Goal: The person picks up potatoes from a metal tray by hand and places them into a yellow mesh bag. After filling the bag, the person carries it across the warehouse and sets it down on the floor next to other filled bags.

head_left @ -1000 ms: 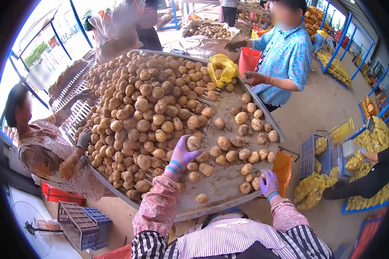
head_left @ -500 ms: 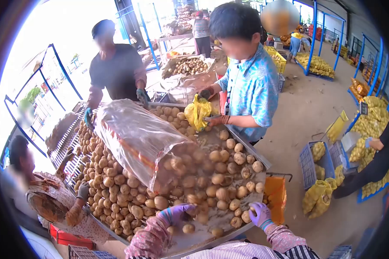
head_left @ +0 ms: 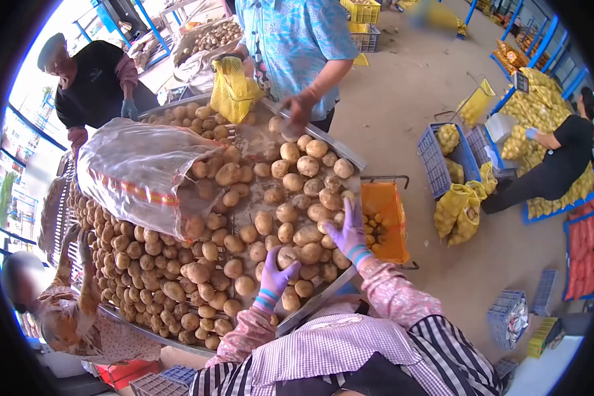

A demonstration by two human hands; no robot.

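Note:
Loose potatoes [head_left: 286, 212] cover the sorting table [head_left: 244, 204], many of them close to my hands. My left hand [head_left: 275, 276], in a purple glove, has its thumb and fingers around a potato [head_left: 287, 257] near the table's front edge. To its right, my right hand [head_left: 350, 232], also gloved in purple, reaches over the potatoes with thumb and fingers spread, touching some at the table's right side. A translucent sack [head_left: 129, 168] with an orange stripe lies on the heap, its open mouth toward me, with potatoes at the opening.
An orange container [head_left: 393, 228] holding potatoes hangs at the table's right edge. Across the table, a person in a blue patterned shirt [head_left: 290, 39] holds a yellow mesh bag [head_left: 231, 92]. Two more people stand at the left. Blue crates [head_left: 442, 162] and filled yellow bags [head_left: 452, 214] stand on the right floor.
The view has swung down and right. My hands have moved farther in over the potatoes and closer together. The person opposite now has one hand off the yellow bag, over the potatoes.

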